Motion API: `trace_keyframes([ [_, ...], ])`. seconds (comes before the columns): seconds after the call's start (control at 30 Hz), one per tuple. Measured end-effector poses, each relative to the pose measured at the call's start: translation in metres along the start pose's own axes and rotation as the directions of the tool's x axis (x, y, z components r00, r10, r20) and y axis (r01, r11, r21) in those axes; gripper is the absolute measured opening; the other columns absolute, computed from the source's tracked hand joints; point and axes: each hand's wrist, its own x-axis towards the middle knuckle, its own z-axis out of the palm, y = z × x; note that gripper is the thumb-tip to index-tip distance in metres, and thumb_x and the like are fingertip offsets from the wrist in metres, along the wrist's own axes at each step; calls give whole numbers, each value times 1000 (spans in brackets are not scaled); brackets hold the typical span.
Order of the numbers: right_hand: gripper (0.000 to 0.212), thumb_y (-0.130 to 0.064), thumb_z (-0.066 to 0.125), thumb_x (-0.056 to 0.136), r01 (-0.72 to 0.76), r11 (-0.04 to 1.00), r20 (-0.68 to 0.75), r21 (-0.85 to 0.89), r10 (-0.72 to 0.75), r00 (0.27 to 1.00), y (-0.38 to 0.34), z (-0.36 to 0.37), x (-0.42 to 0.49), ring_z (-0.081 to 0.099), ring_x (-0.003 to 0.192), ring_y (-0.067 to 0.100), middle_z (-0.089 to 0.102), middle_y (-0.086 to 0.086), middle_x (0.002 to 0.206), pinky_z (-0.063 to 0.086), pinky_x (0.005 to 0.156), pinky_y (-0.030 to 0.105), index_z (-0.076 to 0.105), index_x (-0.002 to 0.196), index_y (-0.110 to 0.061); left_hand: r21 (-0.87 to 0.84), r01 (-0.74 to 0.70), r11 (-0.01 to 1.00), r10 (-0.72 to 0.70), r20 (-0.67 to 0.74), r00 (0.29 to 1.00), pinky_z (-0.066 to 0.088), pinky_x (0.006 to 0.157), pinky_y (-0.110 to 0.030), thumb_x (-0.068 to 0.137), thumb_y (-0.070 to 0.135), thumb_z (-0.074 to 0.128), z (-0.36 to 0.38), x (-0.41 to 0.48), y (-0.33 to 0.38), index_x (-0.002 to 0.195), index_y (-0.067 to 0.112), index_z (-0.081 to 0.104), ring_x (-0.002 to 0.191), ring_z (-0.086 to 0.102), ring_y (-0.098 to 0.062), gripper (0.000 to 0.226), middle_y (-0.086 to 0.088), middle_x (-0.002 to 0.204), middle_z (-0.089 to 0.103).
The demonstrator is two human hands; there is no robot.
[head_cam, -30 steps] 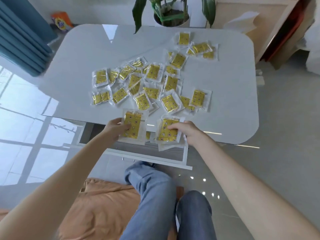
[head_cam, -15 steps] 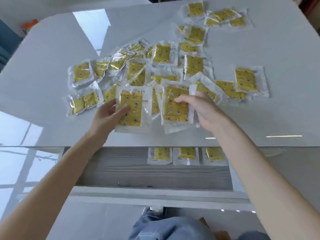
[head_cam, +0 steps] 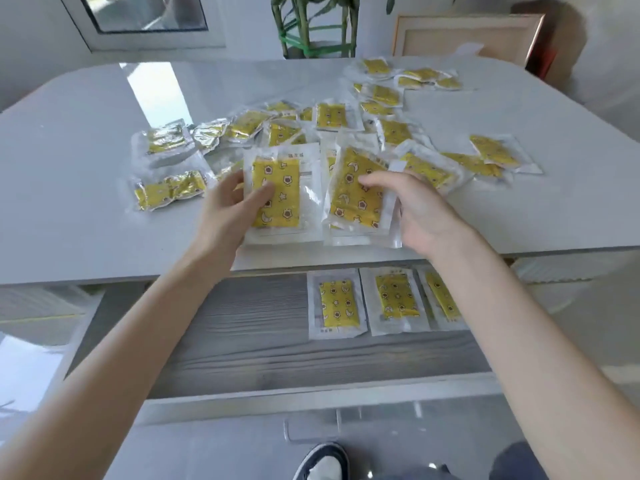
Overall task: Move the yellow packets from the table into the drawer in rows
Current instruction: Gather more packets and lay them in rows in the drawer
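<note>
So, our left hand [head_cam: 225, 209] pinches one yellow packet [head_cam: 277, 192] and our right hand [head_cam: 415, 209] grips another packet [head_cam: 356, 199], both over the table [head_cam: 86, 168] edge. Next up, probably: lower them into the drawer [head_cam: 242, 341], left of the row [head_cam: 337, 303] there.

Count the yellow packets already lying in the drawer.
3, in one row along the far side of the drawer: the leftmost packet, the middle packet, and the rightmost packet, partly covered by the right forearm, which may hide more.
</note>
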Motion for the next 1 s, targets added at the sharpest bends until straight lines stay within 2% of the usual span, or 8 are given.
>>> trace_keyframes([
  [0.13, 25, -7, 67, 79, -3, 999, 74, -43, 6, 997, 24, 0, -33, 63, 106, 22, 70, 9, 101, 46, 102, 40, 67, 104, -3, 13, -69, 998, 67, 86, 994, 52, 90, -38, 88, 21, 64, -17, -40, -10, 111, 17, 62, 95, 67, -17, 23, -3, 104, 72],
  [0.27, 37, -8, 68, 77, -20, 999, 163, -33, 26, 986, 37, 1, -61, 63, 97, 26, 68, 12, 99, 48, 99, 46, 62, 114, -4, 1, -78, 997, 77, 127, 989, 53, 89, -41, 87, 19, 65, -33, -70, -15, 114, 13, 61, 101, 68, -26, 28, -9, 108, 71],
  [0.4, 42, -13, 75, 61, -15, 997, 175, -79, 29, 984, 54, 1, -82, 62, 105, 29, 68, 11, 99, 44, 104, 47, 64, 100, -8, 80, -22, 997, 6, 198, 980, 56, 85, -38, 84, 21, 68, -45, -96, -35, 113, 11, 63, 97, 70, -23, 31, -7, 106, 72],
  [0.57, 49, -1, 70, 78, -87, 987, 87, -131, 99, 991, 78, 0, -98, 59, 114, 26, 63, 15, 110, 46, 102, 43, 53, 123, 2, 141, 119, 983, -148, 222, 964, 60, 73, -29, 87, 17, 66, -53, -109, -47, 113, 12, 64, 83, 73, -15, 27, -3, 99, 74],
  [0.63, 33, 1, 65, 82, -110, 981, 99, -158, 127, 987, 83, 0, -101, 62, 101, 23, 64, 15, 104, 52, 94, 38, 59, 115, 2, 179, 147, 973, -187, 230, 955, 60, 67, -25, 87, 15, 66, -54, -112, -47, 113, 10, 63, 77, 72, -13, 27, -5, 99, 73],
  [0.73, 20, 0, 62, 84, -169, 966, 112, -197, 193, 975, 86, 0, -108, 62, 99, 25, 65, 14, 104, 46, 103, 42, 65, 104, -4, 207, 170, 964, -216, 225, 950, 60, 70, -26, 88, 14, 65, -57, -118, -50, 116, 6, 61, 81, 71, -17, 30, -9, 103, 72],
  [0.87, 47, -17, 81, 57, -286, 916, 30, -282, 307, 951, 101, -4, -109, 57, 117, 29, 63, 10, 121, 35, 111, 51, 70, 102, -10, 194, 215, 957, -253, 201, 946, 56, 51, -21, 89, 13, 63, -60, -131, -56, 114, 5, 59, 64, 70, -10, 26, -12, 103, 70],
  [1.0, 10, -3, 68, 80, -314, 892, -4, -324, 331, 944, 103, -4, -109, 66, 98, 27, 70, 13, 102, 46, 102, 43, 67, 90, -7, 197, 262, 945, -301, 203, 932, 56, 49, -22, 89, 12, 63, -59, -138, -66, 113, 4, 56, 61, 70, -11, 26, -11, 98, 71],
])
